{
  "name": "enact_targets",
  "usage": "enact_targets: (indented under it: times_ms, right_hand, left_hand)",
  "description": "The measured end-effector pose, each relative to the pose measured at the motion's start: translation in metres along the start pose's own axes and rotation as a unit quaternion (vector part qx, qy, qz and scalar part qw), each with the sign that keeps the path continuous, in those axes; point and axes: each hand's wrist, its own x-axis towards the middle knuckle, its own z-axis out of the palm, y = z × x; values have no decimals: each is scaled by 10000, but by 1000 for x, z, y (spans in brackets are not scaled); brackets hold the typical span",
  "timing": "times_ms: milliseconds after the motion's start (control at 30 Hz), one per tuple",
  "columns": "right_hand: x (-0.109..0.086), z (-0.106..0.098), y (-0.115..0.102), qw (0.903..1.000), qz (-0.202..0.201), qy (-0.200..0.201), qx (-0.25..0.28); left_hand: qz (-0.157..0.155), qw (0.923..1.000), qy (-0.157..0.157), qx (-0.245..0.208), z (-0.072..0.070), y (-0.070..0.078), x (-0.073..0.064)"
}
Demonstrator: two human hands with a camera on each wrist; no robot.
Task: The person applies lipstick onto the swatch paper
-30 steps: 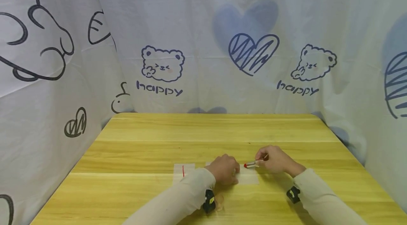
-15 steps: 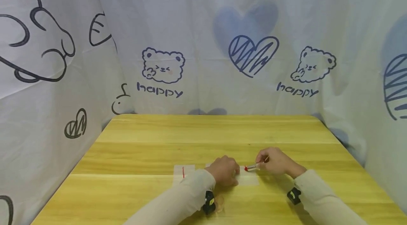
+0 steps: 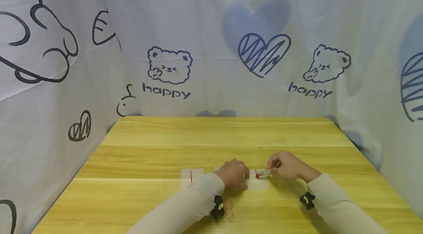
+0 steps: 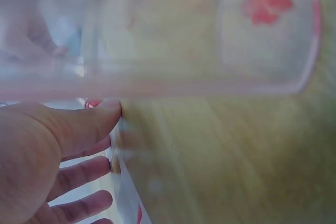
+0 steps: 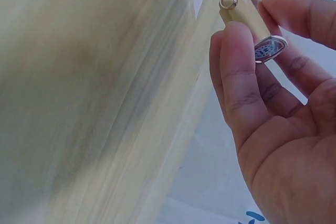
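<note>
My right hand [image 3: 287,166] pinches a clear-and-silver lipstick [image 3: 264,173] between thumb and fingers. Its red tip touches a white paper slip [image 3: 262,185], where a short red stroke runs down to the tip. In the right wrist view the lipstick's labelled base [image 5: 270,49] sticks out between the fingers. My left hand [image 3: 232,175] rests at the left edge of that slip with its fingers fairly straight, as the left wrist view shows. It hides most of a middle slip [image 3: 216,169]. Farther left, another slip [image 3: 197,173] bears a red line.
Close to the left wrist camera is a clear plastic piece [image 4: 268,72] with a red smudge. A small translucent peach-coloured thing [image 3: 228,208] lies beside the left wrist. The wooden table [image 3: 224,135] ends at printed white curtains [image 3: 211,43] behind and at both sides.
The lipstick tip has moved down the right slip, and a short red stroke now shows above it. My left hand has stayed in place.
</note>
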Motion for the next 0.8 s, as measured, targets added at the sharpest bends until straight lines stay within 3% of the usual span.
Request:
enact_targets:
  times_ms: [800]
  right_hand:
    - [-5, -6, -10, 9983, -246, -523, 31]
  left_hand:
    - [-91, 9999, -75, -39, 1, -1, 1]
